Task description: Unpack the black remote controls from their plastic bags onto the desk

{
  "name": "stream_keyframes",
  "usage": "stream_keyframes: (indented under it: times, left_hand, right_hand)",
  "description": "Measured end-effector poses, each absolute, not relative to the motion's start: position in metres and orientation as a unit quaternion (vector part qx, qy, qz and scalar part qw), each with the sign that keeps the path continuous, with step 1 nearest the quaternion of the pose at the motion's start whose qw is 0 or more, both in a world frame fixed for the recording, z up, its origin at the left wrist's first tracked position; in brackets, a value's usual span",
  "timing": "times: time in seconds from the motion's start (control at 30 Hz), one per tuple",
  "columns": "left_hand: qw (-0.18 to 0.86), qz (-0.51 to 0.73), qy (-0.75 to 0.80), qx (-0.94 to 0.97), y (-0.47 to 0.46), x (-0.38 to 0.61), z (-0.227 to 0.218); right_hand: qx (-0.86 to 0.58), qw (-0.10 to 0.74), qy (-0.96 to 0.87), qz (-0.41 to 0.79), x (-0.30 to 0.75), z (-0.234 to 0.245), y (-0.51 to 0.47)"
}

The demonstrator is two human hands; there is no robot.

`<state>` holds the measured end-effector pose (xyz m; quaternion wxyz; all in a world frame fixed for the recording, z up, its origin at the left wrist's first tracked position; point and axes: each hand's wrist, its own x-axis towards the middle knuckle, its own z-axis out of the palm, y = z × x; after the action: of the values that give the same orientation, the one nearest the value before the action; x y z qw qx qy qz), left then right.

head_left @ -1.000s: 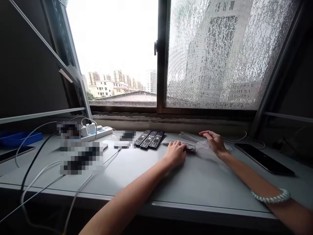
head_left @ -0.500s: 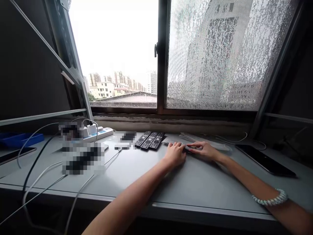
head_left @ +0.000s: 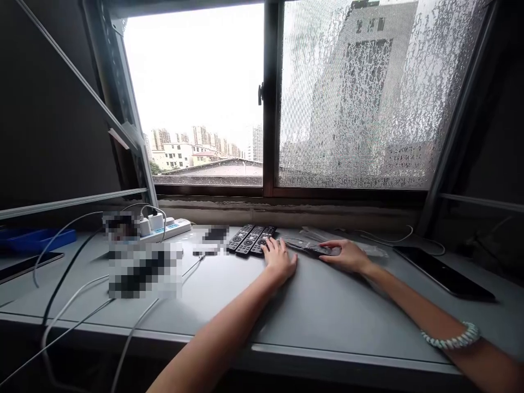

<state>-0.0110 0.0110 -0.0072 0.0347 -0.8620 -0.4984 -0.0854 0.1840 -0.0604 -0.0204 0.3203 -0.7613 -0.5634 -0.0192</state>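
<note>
Three black remote controls (head_left: pixel 250 239) lie side by side at the back of the grey desk (head_left: pixel 327 311), below the window. My left hand (head_left: pixel 279 258) rests on the desk with fingers spread, its fingertips touching the rightmost of those remotes. My right hand (head_left: pixel 346 254) is curled over another dark remote (head_left: pixel 311 248) that lies inside a clear plastic bag (head_left: pixel 311 234), gripping its near end. Both forearms stretch forward across the desk. A beaded bracelet (head_left: pixel 452 338) is on my right wrist.
A white power strip (head_left: pixel 166 228) with plugs and several white and black cables (head_left: pixel 73 305) covers the left of the desk. A dark phone (head_left: pixel 444 272) lies at the right, a blue tray (head_left: pixel 36 240) and another dark slab at far left. The window frame (head_left: pixel 270 109) rises behind.
My left hand slid left off the bagged remote to the row of three remotes. My right hand came in from the loose bag at the right and closed on the bagged remote.
</note>
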Motion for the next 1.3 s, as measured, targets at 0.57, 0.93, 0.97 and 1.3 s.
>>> stream_keyframes:
  times: [0.57,0.93,0.97,1.3]
  left_hand:
    - [0.049,-0.070,-0.536,-0.840,0.010,-0.014,0.000]
    - [0.052,-0.123,-0.495,-0.858,0.011,-0.016,0.004]
    - [0.051,-0.122,-0.496,-0.858,0.011,-0.016,0.004]
    - [0.042,-0.132,-0.486,-0.863,0.011,-0.017,0.007]
  right_hand:
    - [-0.809,0.295,-0.507,-0.033,0.179,-0.005,-0.069]
    - [-0.825,0.265,-0.474,-0.159,0.214,-0.014,-0.066]
    - [-0.828,0.250,-0.475,-0.159,0.217,-0.016,-0.065]
    - [-0.831,0.245,-0.477,-0.146,0.223,-0.022,-0.064]
